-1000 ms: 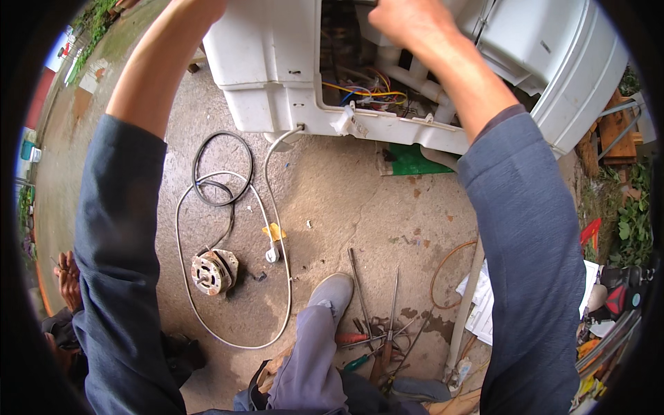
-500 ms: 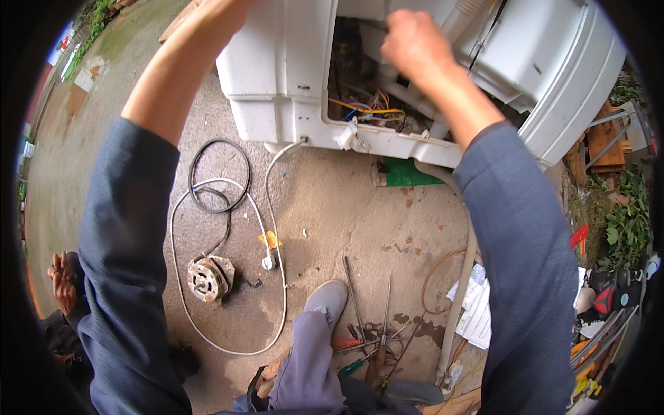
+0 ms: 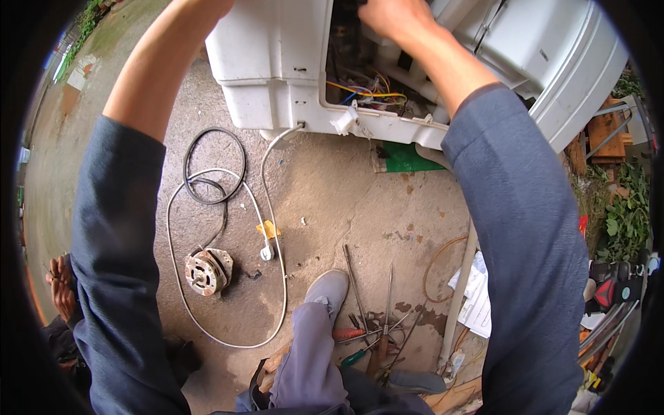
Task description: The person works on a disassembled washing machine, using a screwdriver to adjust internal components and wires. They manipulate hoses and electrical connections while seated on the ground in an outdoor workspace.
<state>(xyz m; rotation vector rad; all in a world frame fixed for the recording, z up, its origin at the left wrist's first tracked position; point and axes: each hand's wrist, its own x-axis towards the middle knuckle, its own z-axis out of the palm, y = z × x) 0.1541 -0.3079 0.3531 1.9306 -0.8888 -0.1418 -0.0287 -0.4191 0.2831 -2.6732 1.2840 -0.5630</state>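
Observation:
A white washing machine (image 3: 270, 76) stands in front of me with one side open, baring coloured wires (image 3: 373, 93) and hoses inside. My right hand (image 3: 398, 15) reaches into that opening at the upper edge of the picture. Its fingers are closed, but whatever they may grip is cut off. Only the base of my left hand (image 3: 220, 5) shows, above the machine's left side; its fingers lie outside the picture. A grey power cord (image 3: 282, 277) with a plug (image 3: 267, 253) runs from the machine's lower edge. Inside its loop lies a rusty round motor (image 3: 207, 272).
A black belt-like ring (image 3: 188, 162) overlaps the cord. Screwdrivers (image 3: 356, 283) and other hand tools lie by my shoe (image 3: 328, 287). A grey hose (image 3: 453, 311) and white papers (image 3: 476, 304) are at the right. Another person's hand (image 3: 62, 290) shows at far left.
My right hand has moved up and slightly left, deeper toward the opening. My left hand has slid further out past the upper edge. The whole view has shifted a little.

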